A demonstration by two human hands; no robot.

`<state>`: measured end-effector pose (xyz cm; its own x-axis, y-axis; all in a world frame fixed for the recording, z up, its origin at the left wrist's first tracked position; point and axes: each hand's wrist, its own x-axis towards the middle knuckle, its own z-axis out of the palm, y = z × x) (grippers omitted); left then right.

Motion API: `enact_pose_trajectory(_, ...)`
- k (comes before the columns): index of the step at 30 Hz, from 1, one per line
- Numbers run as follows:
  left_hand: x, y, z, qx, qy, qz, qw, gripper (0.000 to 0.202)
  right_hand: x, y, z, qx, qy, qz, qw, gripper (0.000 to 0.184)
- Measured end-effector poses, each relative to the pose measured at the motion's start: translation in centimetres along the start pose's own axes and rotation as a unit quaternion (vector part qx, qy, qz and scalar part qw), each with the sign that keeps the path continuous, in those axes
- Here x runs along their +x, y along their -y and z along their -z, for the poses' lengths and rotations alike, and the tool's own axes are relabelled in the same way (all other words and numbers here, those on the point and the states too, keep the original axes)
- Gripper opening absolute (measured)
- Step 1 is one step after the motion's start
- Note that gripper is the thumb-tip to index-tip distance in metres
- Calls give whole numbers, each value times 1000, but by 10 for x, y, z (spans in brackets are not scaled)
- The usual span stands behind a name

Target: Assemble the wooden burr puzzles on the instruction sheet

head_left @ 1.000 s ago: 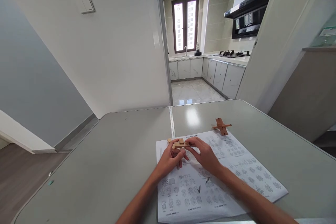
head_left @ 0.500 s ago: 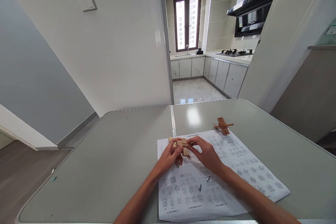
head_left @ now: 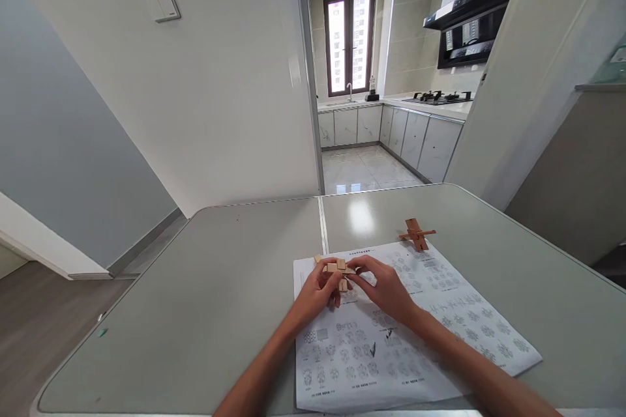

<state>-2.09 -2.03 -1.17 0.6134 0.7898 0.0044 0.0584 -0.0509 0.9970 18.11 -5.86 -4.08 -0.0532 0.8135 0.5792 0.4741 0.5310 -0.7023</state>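
A light wooden interlocking puzzle (head_left: 341, 265) made of small blocks is held between my two hands, above a printed sheet (head_left: 337, 397). My left hand (head_left: 315, 290) grips its left side, with thumb in front and fingers curled around and beneath. From the right, my right hand (head_left: 384, 280) pinches the puzzle between thumb and forefinger. Parts of the blocks are hidden behind my fingers. The sheet carries rows of small line diagrams and a few dark pen ticks.
A darker brown wooden cross-shaped puzzle (head_left: 417, 234) stands at the sheet's far edge. The grey-green table (head_left: 195, 313) has a seam down its middle and a small green bit (head_left: 102, 333) near its left edge. Beyond lie a wall and a kitchen doorway.
The wooden puzzle has turned slightly in my fingers, its lower block shifting a little leftward. Both hands keep nearly the same place.
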Motion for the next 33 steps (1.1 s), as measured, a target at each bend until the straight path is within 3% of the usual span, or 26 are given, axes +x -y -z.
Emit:
enact_pose_trajectory(4,-4,-2,-2,0,5,6,1000,67,1,2,0,17,2,-22,1000,21)
enact_pose_trajectory(9,-1,-3,-1,21,-45,-1,999,58,0,-2,-3,26,15,-40,999,25)
enact_pose_trajectory(14,4,-2,6,-7,-183,-23,983,65,-1,-4,-4,2,27,-41,999,29)
enact_pose_trajectory(17,6,-1,9,-3,-272,0,962,72,-1,-4,-4,-11,46,-46,998,28)
enact_pose_trajectory(19,7,0,10,-3,-298,19,954,72,-1,-5,-4,-19,54,-43,997,26)
enact_pose_trajectory(28,12,11,5,-28,-223,24,974,65,-3,-5,-5,-64,90,-30,993,15)
enact_pose_trajectory(30,12,13,5,-31,-222,8,975,63,-5,-5,-4,-78,112,-21,990,24)
enact_pose_trajectory(33,12,12,8,-35,-257,-14,966,61,-7,-5,-5,-104,143,15,984,51)
